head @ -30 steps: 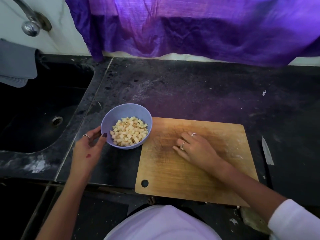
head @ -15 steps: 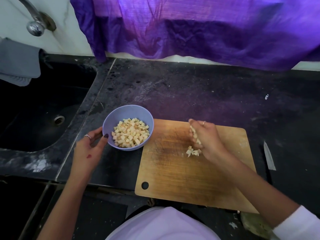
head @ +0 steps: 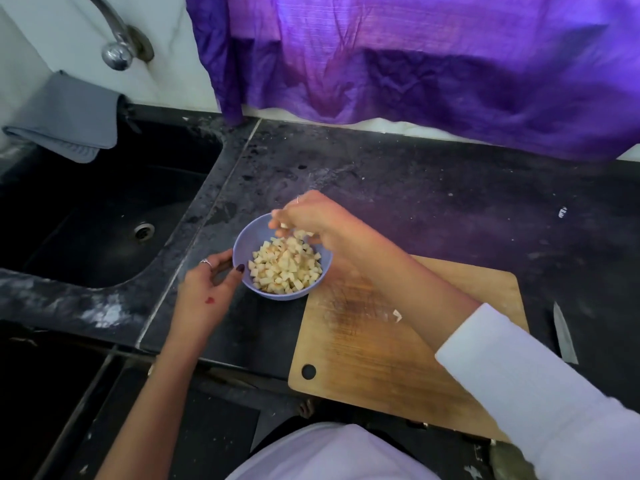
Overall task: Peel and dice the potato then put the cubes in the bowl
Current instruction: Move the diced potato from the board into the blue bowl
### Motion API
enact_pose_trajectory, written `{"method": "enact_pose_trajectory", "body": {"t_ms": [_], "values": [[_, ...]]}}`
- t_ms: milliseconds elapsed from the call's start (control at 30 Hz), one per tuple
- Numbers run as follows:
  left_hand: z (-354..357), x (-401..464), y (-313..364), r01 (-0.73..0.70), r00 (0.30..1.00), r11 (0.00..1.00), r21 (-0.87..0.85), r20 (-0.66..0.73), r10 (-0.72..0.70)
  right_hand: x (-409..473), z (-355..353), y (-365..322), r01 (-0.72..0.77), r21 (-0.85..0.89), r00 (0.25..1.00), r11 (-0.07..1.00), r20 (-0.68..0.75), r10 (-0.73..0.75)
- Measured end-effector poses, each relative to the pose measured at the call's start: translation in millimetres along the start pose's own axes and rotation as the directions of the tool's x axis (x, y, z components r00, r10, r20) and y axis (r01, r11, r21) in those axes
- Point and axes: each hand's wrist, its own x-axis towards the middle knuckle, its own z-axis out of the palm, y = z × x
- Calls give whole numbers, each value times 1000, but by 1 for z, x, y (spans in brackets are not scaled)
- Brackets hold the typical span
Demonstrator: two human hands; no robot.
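Observation:
A lilac bowl [head: 248,241] stands on the black counter just left of the wooden cutting board [head: 374,358]. It is heaped with pale potato cubes [head: 285,268]. My right hand [head: 311,216] hovers over the bowl's far rim, its fingers curled down around a few cubes at their tips. My left hand [head: 204,289] holds the bowl's left side, with the thumb on the rim and the fingers round the wall. One small potato piece [head: 397,315] lies on the board beside my right forearm.
A knife [head: 564,336] lies on the counter right of the board. A black sink [head: 104,220] is at the left, with a tap [head: 117,53] and a grey cloth [head: 65,116] above it. Purple fabric [head: 415,64] hangs along the back wall.
My right hand gathered cubes off the board and carried them left, over the bowl. My left hand stayed at the bowl's left side and closed onto it.

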Motion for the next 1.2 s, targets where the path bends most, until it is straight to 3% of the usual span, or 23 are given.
{"method": "enact_pose_trajectory", "body": {"t_ms": [100,233,333,400,467,533,633,667,767,833,933,1033,1100,1200], "values": [[-1,1,2,9,1000,1000,-2,9,-9,3,-1,-18,15,-353,996,935,90,18],[0,0,3,12,1000,1000,15,17,-13,6,-1,-25,57,-559,989,827,148,31],[-1,0,3,10,1000,999,36,9,-10,1,6,-23,155,-741,983,653,51,-176],[-1,0,2,6,1000,1000,27,10,-6,-1,11,-18,168,-837,938,521,-27,-345],[-2,0,1,1,1000,1000,6,18,-1,-3,15,-13,202,-856,914,475,-10,-407],[-2,0,-1,5,1000,1000,-3,23,-5,-6,18,-9,273,-821,913,501,57,-404],[-2,2,-2,-1,1000,1000,-2,21,1,-13,23,-2,306,-809,865,503,16,-501],[-2,2,-3,-4,1000,1000,1,20,4,-16,25,-1,308,-796,879,521,29,-475],[-2,1,-4,14,1000,1000,-6,13,-14,-30,20,4,346,-568,928,746,92,-360],[-2,1,-3,13,1000,1000,-11,17,-13,-47,2,21,302,-379,934,875,-67,-351],[0,1,-1,27,1000,999,-22,-1,-27,-75,-33,77,65,-369,919,927,-340,-200],[2,1,0,53,999,996,-68,5,-53,-105,-55,138,-228,-282,828,932,-559,34],[2,1,-1,70,998,992,-101,15,-69,-120,-52,159,-320,-297,822,900,-560,107],[1,1,-2,68,997,993,-97,35,-65,-125,-31,175,-333,-307,853,891,-500,146]]}}
